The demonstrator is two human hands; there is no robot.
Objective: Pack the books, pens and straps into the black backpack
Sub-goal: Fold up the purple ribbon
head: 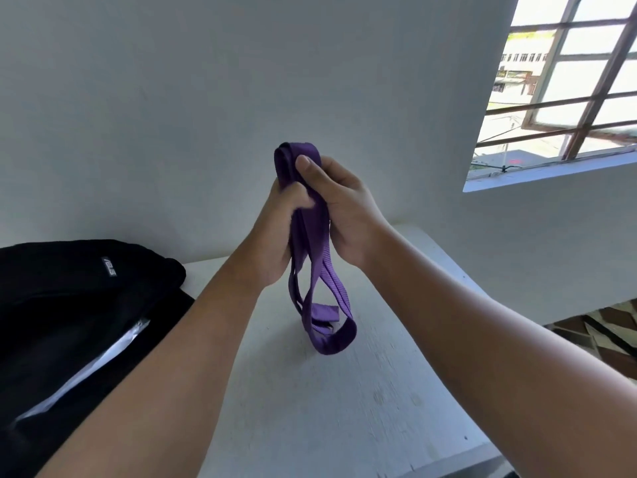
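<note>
- A plain white wall (172, 115) fills the background above a white painted tabletop (310, 408) whose surface shows small scuffs and specks.
- A purple woven webbing strap (319, 270), folded into several loops, is held upright in the air above the middle of the tabletop, raised in front of the wall.
- The top of the strap is bunched into a tight fold that sticks out above the fingers; the lower loops hang free below the hands, and the lowest loop curls just above the tabletop, though contact with it cannot be told.
- The left hand (279, 229) grips the strap from the left side, its fingers curled round the folded layers.
- The right hand (339, 208) clasps the same bundle from the right, with its thumb (305, 167) pressed flat against the front of the fold near the top.
- The two hands sit close together, touching across the strap, and both bare forearms reach in from the lower edge of the view.
- A black fabric backpack (69, 305) lies on the left part of the tabletop, well apart from the strap, with a small silver logo patch (109, 266) near its top.
- The backpack's opening gapes, and something white (86, 370) shows inside it.
- A barred window (568, 81) at the upper right looks out on bright daylight and buildings.
</note>
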